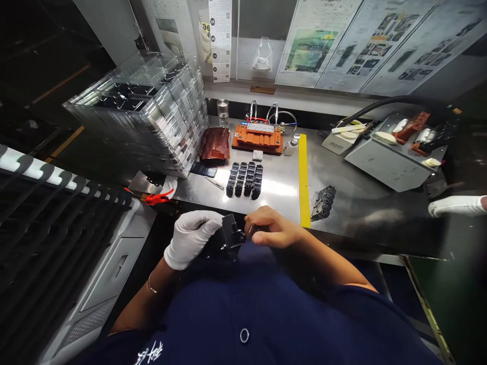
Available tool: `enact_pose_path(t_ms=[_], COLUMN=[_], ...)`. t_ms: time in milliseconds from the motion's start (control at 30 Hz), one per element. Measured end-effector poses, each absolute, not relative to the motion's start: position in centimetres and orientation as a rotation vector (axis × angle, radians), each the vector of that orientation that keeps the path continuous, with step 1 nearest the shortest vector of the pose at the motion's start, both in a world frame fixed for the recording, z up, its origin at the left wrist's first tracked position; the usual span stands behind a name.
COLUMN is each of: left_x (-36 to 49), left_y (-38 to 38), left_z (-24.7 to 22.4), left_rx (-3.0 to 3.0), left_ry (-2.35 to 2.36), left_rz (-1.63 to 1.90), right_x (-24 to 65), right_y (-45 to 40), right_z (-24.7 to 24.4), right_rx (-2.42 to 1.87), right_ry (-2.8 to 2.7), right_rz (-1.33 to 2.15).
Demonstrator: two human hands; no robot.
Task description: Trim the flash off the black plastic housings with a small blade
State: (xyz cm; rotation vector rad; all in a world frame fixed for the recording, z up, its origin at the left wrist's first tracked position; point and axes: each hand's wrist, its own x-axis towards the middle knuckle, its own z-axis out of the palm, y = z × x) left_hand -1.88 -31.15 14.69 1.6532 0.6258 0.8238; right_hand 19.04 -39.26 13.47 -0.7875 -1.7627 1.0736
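Note:
In a white glove, my left hand (191, 237) pinches a black plastic part (231, 232) by its left side, in front of my body at the bench's near edge. My bare right hand (272, 228) is close to the part's right side, with its fingers curled and thumb bent in. Something small and dark seems to lie at those fingertips, but I cannot make it out. Beyond my hands, several black parts (244, 180) stand in neat rows on the metal bench (279, 185). More black pieces (323, 203) lie right of the yellow strip (303, 177).
Stacked clear trays (167, 121) rise at the left. An orange fixture (257, 138) stands at the back, beside a small white bottle (290, 145) and a glass jar (223, 111). Red-handled pliers (160, 196) lie near the left edge. A grey machine (395, 157) occupies the right.

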Motion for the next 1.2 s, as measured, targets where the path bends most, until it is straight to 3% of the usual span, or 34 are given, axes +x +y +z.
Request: enact_pose_path(t_ms=[100,367,733,1200], left_x=[-2.0,-1.9,-1.6,-1.2], left_y=[-31.0,-31.3,-31.8,-31.9], left_z=[14.7,14.4,13.0,12.4], left_rx=[1.708,1.698,1.42,1.24], left_ry=[0.64,0.72,0.891,1.043], left_rz=[0.789,0.765,0.843,0.855], right_x=[18.5,18.2,17.8,17.7], right_y=[-39.2,-39.3,-39.3,-39.0], right_z=[13.8,13.8,13.0,12.2], right_rx=[-0.905,-0.984,-1.152,-1.283], right_ry=[-1.887,-2.009,-1.967,-2.008], right_rz=[0.822,0.776,0.3,0.033])
